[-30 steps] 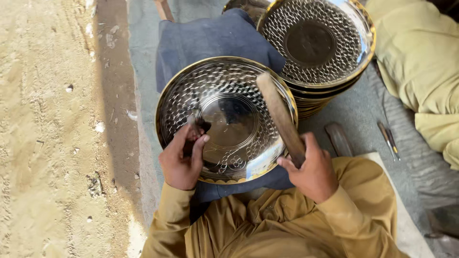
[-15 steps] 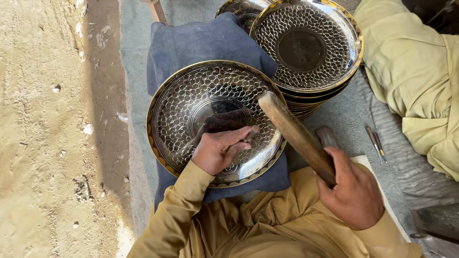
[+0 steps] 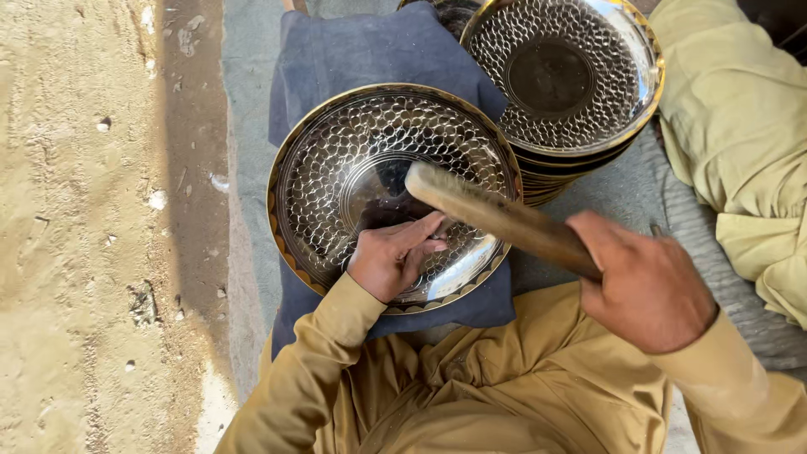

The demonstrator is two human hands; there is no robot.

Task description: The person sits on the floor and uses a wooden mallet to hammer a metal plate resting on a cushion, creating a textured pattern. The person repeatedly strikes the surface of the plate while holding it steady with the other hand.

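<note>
A round metal tray [image 3: 336, 160] with a hammered scale pattern and a dark, gold-edged rim lies on a dark blue cloth [image 3: 353, 59] in front of me. My left hand [image 3: 393, 255] rests inside the tray near its smooth middle, fingers bunched against the metal; whether they pinch a small tool is hidden. My right hand [image 3: 647, 282] grips a long wooden mallet [image 3: 496, 217] by its handle. The mallet's head hangs just above my left hand's fingers.
A stack of like patterned trays [image 3: 559, 80] stands at the back right, its top one touching the near tray's rim. Another person's khaki-clad leg [image 3: 740, 126] sits at the right. Sandy ground [image 3: 92, 227] runs along the left, beside a grey mat [image 3: 244, 126].
My left hand has shifted from the tray's near-left rim into its middle. My right hand has swung the mallet from upright to slanting over the tray, its head now above my left fingers.
</note>
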